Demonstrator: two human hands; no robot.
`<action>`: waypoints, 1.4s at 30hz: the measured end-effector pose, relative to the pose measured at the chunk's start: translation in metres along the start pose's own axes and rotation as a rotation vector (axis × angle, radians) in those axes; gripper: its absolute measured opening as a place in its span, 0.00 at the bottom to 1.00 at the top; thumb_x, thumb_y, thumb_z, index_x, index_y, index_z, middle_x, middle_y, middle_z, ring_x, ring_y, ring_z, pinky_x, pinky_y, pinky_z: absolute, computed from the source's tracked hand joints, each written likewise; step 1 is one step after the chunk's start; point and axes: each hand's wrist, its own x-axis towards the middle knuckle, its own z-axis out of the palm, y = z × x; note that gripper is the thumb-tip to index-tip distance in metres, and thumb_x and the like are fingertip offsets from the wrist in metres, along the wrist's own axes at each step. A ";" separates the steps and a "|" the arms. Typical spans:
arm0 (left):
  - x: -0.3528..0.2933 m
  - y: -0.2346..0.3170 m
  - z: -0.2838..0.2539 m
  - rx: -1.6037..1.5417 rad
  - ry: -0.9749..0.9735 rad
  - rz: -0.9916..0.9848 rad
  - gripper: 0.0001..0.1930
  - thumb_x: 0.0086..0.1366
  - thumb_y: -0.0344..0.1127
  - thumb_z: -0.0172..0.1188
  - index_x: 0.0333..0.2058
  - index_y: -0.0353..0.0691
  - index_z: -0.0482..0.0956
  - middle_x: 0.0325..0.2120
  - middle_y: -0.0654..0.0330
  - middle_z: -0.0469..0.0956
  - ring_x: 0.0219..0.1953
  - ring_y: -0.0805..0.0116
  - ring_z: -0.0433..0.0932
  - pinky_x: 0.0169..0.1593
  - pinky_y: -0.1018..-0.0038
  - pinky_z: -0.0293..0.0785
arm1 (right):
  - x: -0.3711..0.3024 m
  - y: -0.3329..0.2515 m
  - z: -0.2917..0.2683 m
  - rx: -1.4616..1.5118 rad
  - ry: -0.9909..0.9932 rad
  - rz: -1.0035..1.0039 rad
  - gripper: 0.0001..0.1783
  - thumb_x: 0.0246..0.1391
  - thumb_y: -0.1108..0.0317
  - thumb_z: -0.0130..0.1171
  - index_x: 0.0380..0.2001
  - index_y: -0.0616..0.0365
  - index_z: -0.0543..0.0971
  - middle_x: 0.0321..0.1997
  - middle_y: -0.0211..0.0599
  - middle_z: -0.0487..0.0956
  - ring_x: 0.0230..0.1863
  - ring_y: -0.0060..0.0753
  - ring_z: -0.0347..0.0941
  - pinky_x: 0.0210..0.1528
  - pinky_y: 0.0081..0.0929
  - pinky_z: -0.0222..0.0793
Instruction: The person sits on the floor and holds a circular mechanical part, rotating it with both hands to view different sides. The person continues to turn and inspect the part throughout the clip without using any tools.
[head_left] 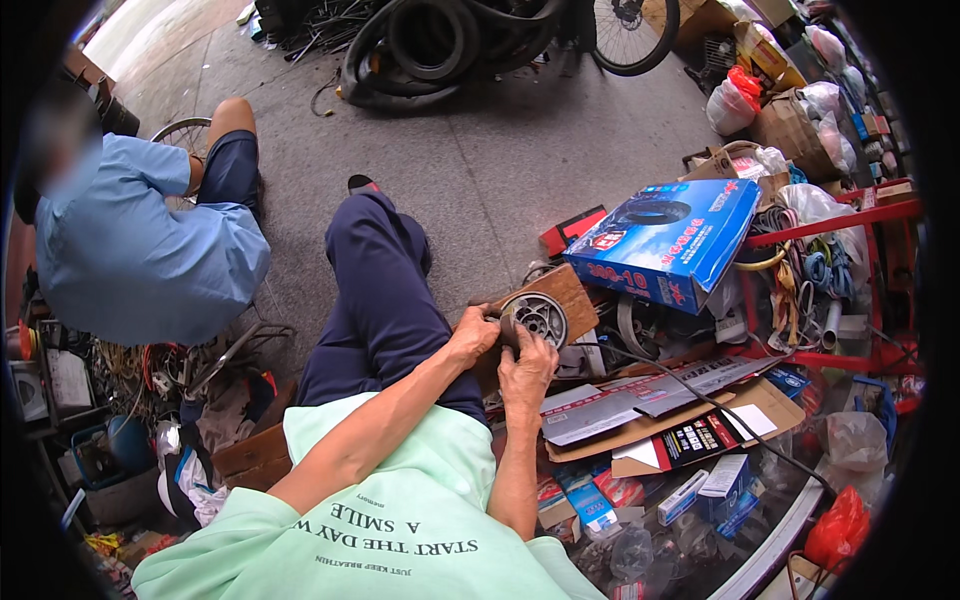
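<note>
1. Metal hub (538, 318), round and grey with holes around its middle, sits on a wooden board (570, 290) right at the person's knee. Both hands are on it.
2. Left hand (476, 335) is curled onto the hub's left edge, fingers pinched around the rim. Right hand (526, 372) comes up from below, fingers pressed against the lower edge of the hub. So both grips are closed on the same part, hands nearly touching each other.
3. Closest to the camera is the mint green shirt (400, 520), with both bare forearms running up from it to the hub. The dark blue trouser leg (380, 290) stretches away to the left of the board.
4. Just right of the hands there's a messy pile of flat cardboard boxes (660, 410) and small packets, with a thin black cable (720, 410) lying across them.
5. Behind the board, a big blue box (665, 240) with a tyre pictured on it leans on the clutter, next to a red rack (850, 290) stuffed with hoses and bags.
6. Off to the left another person in a light blue shirt (140, 250) sits on the floor near a bike wheel.
7. Far back on the grey concrete floor (490, 150): a heap of black tyres (430, 45).
</note>
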 end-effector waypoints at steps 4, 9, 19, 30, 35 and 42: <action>-0.010 0.013 -0.002 -0.019 -0.039 -0.032 0.23 0.54 0.30 0.65 0.50 0.33 0.74 0.33 0.55 0.80 0.31 0.69 0.78 0.34 0.73 0.74 | -0.002 -0.004 0.001 -0.039 -0.006 0.002 0.21 0.44 0.72 0.61 0.46 0.61 0.79 0.40 0.44 0.80 0.45 0.46 0.73 0.59 0.42 0.60; -0.022 0.024 0.001 -0.027 0.009 -0.055 0.24 0.53 0.34 0.67 0.48 0.30 0.76 0.34 0.56 0.80 0.33 0.70 0.77 0.33 0.77 0.71 | -0.001 -0.001 0.000 -0.028 -0.013 0.017 0.21 0.45 0.71 0.61 0.46 0.62 0.79 0.39 0.45 0.79 0.46 0.46 0.73 0.58 0.43 0.60; -0.016 0.021 0.000 -0.057 -0.010 -0.050 0.27 0.52 0.38 0.70 0.49 0.29 0.76 0.36 0.54 0.80 0.35 0.68 0.78 0.38 0.76 0.73 | 0.002 -0.001 0.003 -0.029 -0.010 0.024 0.19 0.47 0.71 0.59 0.45 0.61 0.78 0.38 0.45 0.78 0.45 0.47 0.72 0.58 0.44 0.59; 0.004 0.000 0.000 -0.050 -0.060 -0.007 0.25 0.55 0.27 0.65 0.51 0.25 0.72 0.37 0.51 0.80 0.36 0.64 0.80 0.41 0.74 0.77 | 0.003 0.004 0.007 -0.088 0.033 0.045 0.19 0.47 0.70 0.59 0.45 0.57 0.79 0.38 0.43 0.78 0.46 0.45 0.71 0.60 0.47 0.57; -0.006 0.016 0.000 -0.031 -0.068 -0.062 0.28 0.48 0.24 0.66 0.51 0.27 0.76 0.45 0.46 0.79 0.46 0.58 0.78 0.51 0.70 0.73 | 0.003 0.019 0.012 -0.055 0.034 0.084 0.23 0.41 0.71 0.66 0.45 0.61 0.80 0.45 0.48 0.76 0.50 0.50 0.70 0.62 0.47 0.55; 0.003 0.005 -0.002 0.010 -0.073 0.026 0.26 0.51 0.24 0.66 0.50 0.26 0.74 0.37 0.51 0.80 0.36 0.64 0.80 0.37 0.75 0.76 | 0.002 0.040 0.001 0.120 0.028 0.199 0.38 0.32 0.65 0.77 0.50 0.66 0.75 0.55 0.55 0.70 0.56 0.58 0.67 0.59 0.45 0.63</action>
